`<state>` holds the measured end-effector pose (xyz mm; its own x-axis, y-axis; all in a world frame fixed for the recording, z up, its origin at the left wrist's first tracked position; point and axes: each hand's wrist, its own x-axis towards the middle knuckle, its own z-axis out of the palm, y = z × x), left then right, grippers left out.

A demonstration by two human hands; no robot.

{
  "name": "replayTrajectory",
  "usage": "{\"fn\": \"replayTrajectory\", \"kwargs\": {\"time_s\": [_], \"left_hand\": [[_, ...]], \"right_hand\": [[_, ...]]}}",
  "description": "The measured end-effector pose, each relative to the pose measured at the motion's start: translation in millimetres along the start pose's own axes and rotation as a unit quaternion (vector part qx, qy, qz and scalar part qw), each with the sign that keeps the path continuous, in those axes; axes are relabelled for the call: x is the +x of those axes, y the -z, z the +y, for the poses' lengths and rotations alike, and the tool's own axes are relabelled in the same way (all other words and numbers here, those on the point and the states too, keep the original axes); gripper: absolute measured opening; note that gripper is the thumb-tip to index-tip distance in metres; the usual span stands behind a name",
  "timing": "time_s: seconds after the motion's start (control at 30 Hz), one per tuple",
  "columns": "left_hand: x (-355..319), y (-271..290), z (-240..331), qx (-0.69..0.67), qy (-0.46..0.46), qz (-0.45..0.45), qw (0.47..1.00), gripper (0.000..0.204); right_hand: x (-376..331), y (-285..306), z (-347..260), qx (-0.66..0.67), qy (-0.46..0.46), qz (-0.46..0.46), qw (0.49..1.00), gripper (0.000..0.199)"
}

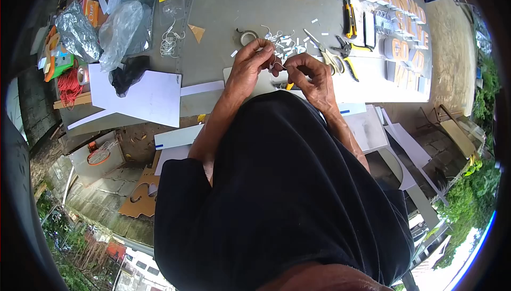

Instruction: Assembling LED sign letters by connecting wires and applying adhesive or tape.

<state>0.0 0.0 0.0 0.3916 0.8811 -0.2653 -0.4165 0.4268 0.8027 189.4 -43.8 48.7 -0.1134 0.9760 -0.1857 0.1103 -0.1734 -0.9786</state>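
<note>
Though tiny and thin, pale wire hook [276, 65] between both hands' pinched fingertips.

Grey bench [223, 3] strewn with white scraps [287, 43], tape roll [248, 36], scissors [331, 56], pliers [348, 52], utility knife [348, 18], white sheets [151, 96], plastic bags [120, 30]

Yellow-handled pliers [348, 59], orange letters [396, 11]
</note>
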Motion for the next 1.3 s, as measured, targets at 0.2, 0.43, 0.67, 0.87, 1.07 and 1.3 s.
{"fn": "replayTrajectory", "kwargs": {"time_s": [0.2,0.43,0.67,0.87,1.07,1.3], "left_hand": [[-5,-4,12,-0.053,-0.024,-0.038,0.998,0.027],[-15,-14,36,0.040,-0.026,-0.068,0.997,0.051],[-23,-32,48,0.170,-0.141,-0.025,0.975,0.046],[-27,-39,58,0.283,-0.207,0.004,0.936,0.047],[-28,-39,60,0.288,-0.184,-0.003,0.940,0.048],[-24,-29,59,0.168,-0.091,-0.065,0.979,0.055]], "right_hand": [[-1,-3,-7,-0.032,0.053,0.042,0.997,0.007],[-6,2,-24,0.020,0.030,0.050,0.998,0.009],[-10,8,-37,0.080,0.016,0.035,0.996,0.012],[-11,8,-37,0.125,0.052,0.032,0.990,0.013],[-9,7,-40,-0.012,0.110,0.039,0.993,0.014],[-8,9,-39,-0.066,0.131,0.042,0.988,0.009]]}}
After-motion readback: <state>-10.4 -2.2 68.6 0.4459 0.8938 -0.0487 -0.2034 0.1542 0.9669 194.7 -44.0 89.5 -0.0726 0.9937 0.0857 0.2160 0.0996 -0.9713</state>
